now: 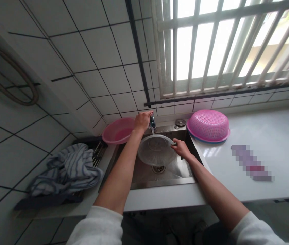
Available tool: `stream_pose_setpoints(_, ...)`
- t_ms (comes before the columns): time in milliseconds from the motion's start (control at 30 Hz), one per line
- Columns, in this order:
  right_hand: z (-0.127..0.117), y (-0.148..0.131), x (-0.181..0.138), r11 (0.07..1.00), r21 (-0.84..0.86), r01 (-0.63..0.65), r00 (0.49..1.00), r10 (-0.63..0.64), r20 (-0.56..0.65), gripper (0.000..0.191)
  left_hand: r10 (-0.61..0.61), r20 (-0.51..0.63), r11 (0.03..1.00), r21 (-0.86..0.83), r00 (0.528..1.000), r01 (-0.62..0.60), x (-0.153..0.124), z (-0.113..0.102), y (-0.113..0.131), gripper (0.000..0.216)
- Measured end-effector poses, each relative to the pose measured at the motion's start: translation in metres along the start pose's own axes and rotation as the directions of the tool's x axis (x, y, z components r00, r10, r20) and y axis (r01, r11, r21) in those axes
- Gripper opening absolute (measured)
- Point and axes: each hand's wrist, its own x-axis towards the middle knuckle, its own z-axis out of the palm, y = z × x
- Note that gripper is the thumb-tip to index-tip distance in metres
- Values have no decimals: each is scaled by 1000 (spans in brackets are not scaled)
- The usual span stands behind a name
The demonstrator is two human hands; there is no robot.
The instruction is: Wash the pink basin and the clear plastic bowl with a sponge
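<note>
My left hand (142, 121) is closed on the lever at the top of a chrome faucet (152, 122). A thin stream of water comes from the spout. Under it, inside the steel sink (159, 185), a round mesh strainer (156, 153) is held tilted above the drain (158, 169). My right hand (181, 149) grips the strainer's dark handle at its right side. Nothing solid can be made out in the mesh.
Left of the faucet stands a pink basin (117, 131). An upturned pink colander (208, 124) lies at the sink's right, on the white counter (269, 129). A striped cloth (70, 170) is heaped at the left. A drain plug (180, 122) rests behind the sink, below a barred window (210, 51).
</note>
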Motion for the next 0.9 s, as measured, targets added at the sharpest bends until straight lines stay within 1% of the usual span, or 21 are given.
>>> stream_pose_setpoints(200,-5,-3,0,1000,9,9,1000,-9,-14,9,24,-36,999,-46,999,-26,-4,2,0,35)
stream_pose_setpoints(467,-3,-3,0,1000,-31,-5,999,4,-44,9,11,-28,996,-86,1000,-13,-5,3,-1,36)
stream_pose_setpoints(900,-4,-6,-3,1000,3,26,999,-25,-37,9,30,-38,995,-94,999,-33,-6,4,-1,36)
